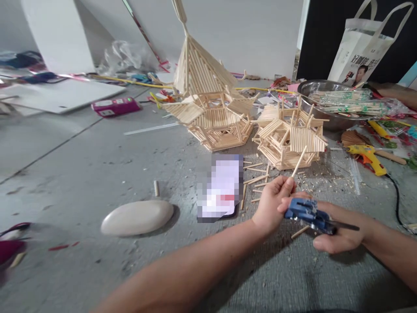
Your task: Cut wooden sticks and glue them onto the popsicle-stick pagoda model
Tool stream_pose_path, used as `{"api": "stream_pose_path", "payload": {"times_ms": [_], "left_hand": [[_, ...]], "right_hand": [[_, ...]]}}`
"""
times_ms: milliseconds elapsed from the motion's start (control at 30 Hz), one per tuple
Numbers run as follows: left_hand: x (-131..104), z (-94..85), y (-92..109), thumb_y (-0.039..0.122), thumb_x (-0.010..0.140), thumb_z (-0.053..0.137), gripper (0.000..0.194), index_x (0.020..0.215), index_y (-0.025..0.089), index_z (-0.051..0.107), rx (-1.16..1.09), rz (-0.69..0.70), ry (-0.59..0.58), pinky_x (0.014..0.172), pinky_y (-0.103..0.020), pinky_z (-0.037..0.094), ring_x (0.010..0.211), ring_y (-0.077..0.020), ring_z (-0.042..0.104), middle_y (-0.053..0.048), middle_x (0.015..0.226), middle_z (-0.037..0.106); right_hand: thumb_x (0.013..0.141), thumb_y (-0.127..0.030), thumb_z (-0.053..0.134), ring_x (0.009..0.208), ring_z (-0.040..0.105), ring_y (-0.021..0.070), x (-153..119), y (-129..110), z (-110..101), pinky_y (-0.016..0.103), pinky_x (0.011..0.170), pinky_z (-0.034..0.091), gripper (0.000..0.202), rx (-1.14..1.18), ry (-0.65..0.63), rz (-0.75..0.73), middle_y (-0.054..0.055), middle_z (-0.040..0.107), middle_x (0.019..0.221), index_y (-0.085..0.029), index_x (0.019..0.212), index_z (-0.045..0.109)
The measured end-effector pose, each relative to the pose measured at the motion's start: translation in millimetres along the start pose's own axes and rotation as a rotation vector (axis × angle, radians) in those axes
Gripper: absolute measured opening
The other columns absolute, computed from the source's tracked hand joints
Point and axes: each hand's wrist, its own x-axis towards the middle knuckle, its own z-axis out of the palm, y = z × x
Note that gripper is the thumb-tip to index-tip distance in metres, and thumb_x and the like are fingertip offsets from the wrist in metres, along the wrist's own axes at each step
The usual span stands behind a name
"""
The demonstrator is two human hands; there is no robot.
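My left hand (273,202) is closed around a thin wooden stick (299,161), which points up and away. Beside it, my right hand (348,221) grips a blue hand tool (309,215) with a dark metal bar sticking out to the right; its exact kind I cannot make out. The fingertips of my right hand come close to my left wrist. Beyond the hands stands a small stick-built model (289,134) with short roof panels. A taller stick-built pavilion (218,113) with a pointed roof rises behind it. Loose cut sticks (257,178) lie on the floor by my left hand.
A phone (224,187) with a blurred screen lies mid-floor, left of the sticks. Further left is a smooth pale stone-like object (138,218). A yellow glue gun (366,157) with a black cord rests on the right, below a metal bowl (302,93) of bagged sticks.
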Motion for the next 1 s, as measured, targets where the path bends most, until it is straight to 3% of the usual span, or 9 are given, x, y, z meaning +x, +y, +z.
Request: {"api": "stream_pose_path", "payload": {"times_ms": [133,200,333,567,1000], "left_hand": [[-0.3,-0.1,7.0,0.038,0.080,0.051,0.026,0.066,0.016,0.049,0.066,0.053,0.000,0.047,-0.019,0.033,0.046,-0.0064,0.040,0.004,0.050,0.043],[-0.2,-3.2,14.1,0.035,0.082,0.049,0.023,0.070,0.016,0.050,0.152,0.134,0.067,0.046,-0.019,0.032,0.045,-0.0063,0.039,0.005,0.049,0.042],[1.3,-11.4,21.9,0.037,0.083,0.046,0.023,0.070,0.018,0.050,0.184,0.240,0.061,0.040,-0.020,0.024,0.041,-0.0061,0.029,0.007,0.047,0.032],[-3.4,-9.6,20.0,0.037,0.082,0.046,0.023,0.067,0.020,0.051,0.340,0.282,0.009,0.045,-0.023,0.027,0.047,-0.0090,0.030,0.005,0.049,0.034],[-9.6,-2.5,22.0,0.028,0.080,0.045,0.020,0.062,0.020,0.049,0.435,0.286,-0.110,0.051,-0.025,0.032,0.051,-0.0106,0.034,0.003,0.053,0.039]], "right_hand": [[0.070,-0.018,0.047,0.100,0.050,0.0198,-7.4,-9.4,-8.4,0.038,0.091,0.038,0.041,-0.073,0.184,0.065,0.005,0.055,0.103,-0.023,0.110,0.047],[0.073,-0.017,0.045,0.094,0.052,0.0198,-16.3,-14.2,-22.2,0.038,0.086,0.041,0.037,-0.138,0.325,0.141,0.004,0.056,0.098,-0.025,0.109,0.045],[0.073,-0.019,0.049,0.083,0.054,0.0200,-33.7,-7.1,-42.9,0.036,0.074,0.044,0.036,-0.515,0.460,0.376,0.004,0.056,0.093,-0.025,0.107,0.044],[0.066,-0.016,0.049,0.097,0.053,0.0255,-40.6,23.2,-23.7,0.040,0.080,0.042,0.051,-0.685,0.382,0.530,0.010,0.053,0.111,-0.022,0.116,0.038],[0.067,-0.022,0.049,0.092,0.053,0.0271,-38.5,21.0,-12.9,0.043,0.077,0.044,0.050,-0.764,0.390,0.571,0.012,0.055,0.105,-0.018,0.116,0.038]]}}
